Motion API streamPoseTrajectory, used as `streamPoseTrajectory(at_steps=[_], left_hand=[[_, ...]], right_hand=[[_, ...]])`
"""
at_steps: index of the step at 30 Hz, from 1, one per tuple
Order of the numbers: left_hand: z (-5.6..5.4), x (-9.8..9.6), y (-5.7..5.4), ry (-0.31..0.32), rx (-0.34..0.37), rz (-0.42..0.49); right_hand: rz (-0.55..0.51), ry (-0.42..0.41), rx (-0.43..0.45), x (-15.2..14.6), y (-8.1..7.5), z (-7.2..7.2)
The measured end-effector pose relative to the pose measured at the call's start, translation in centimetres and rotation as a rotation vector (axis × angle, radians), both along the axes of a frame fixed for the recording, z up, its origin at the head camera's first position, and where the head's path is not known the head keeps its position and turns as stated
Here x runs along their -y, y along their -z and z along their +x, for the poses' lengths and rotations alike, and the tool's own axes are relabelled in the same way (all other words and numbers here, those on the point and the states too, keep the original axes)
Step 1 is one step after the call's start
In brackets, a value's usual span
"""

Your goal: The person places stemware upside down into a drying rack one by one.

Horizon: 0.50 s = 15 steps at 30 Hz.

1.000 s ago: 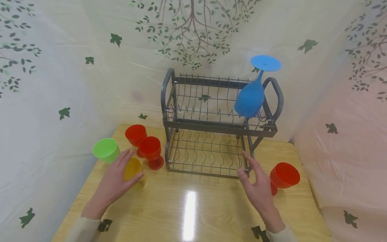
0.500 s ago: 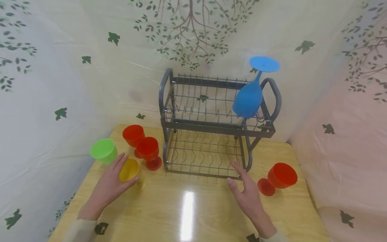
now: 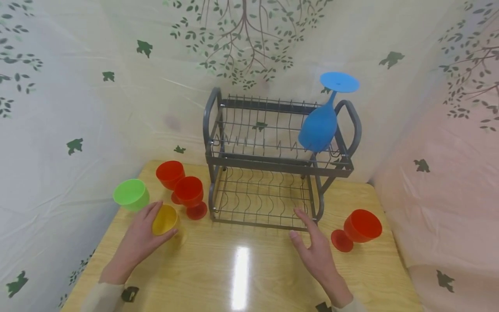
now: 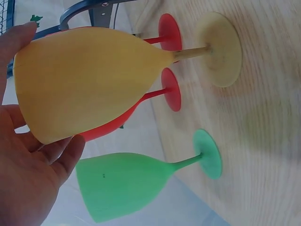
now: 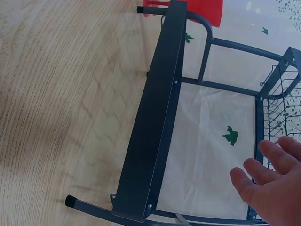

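Note:
In the head view, my left hand [image 3: 138, 240] holds the upright yellow wine glass [image 3: 165, 220] by its bowl, fingers at the far side and thumb at the near right. In the left wrist view, the thumb and fingers lie around the rim end of the yellow wine glass [image 4: 94, 80], whose round foot is at the table. My right hand [image 3: 317, 255] hovers with spread fingers in front of the dish rack's [image 3: 269, 223] right front corner and holds nothing. A green wine glass [image 3: 131, 195] and two red wine glasses [image 3: 189, 192] stand just beyond the left hand.
A blue wine glass [image 3: 319, 126] sits upside down on the rack's upper right end. Another red wine glass [image 3: 363, 226] stands at the right of the wooden table [image 3: 210, 277]. Patterned curtains [image 3: 97, 117] surround the table.
My left hand has drawn its thumb and fingers closer around the yellow wine glass. My right hand has moved left, away from the red wine glass. The view has shifted slightly.

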<state>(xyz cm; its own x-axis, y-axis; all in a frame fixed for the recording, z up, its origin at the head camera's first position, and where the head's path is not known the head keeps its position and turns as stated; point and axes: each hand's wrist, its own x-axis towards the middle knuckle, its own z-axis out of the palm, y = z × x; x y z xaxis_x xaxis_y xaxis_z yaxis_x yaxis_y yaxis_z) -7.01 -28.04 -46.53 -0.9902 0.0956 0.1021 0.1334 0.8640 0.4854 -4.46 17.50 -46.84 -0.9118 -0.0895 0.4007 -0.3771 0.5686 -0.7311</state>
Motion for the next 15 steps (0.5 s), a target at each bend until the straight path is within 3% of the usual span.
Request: streamPoseTrajectory(at_steps=[8, 15], left_hand=[[-0.05, -0.16, -0.58, 0.021, -0.059, -0.075], [0.12, -0.52, -0.91, 0.079, -0.176, -0.116]], right_hand=[[-0.001, 0.006, 0.020, 0.10, 0.06, 0.05], [0.006, 0.013, 0.047, 0.09, 0.02, 0.08]])
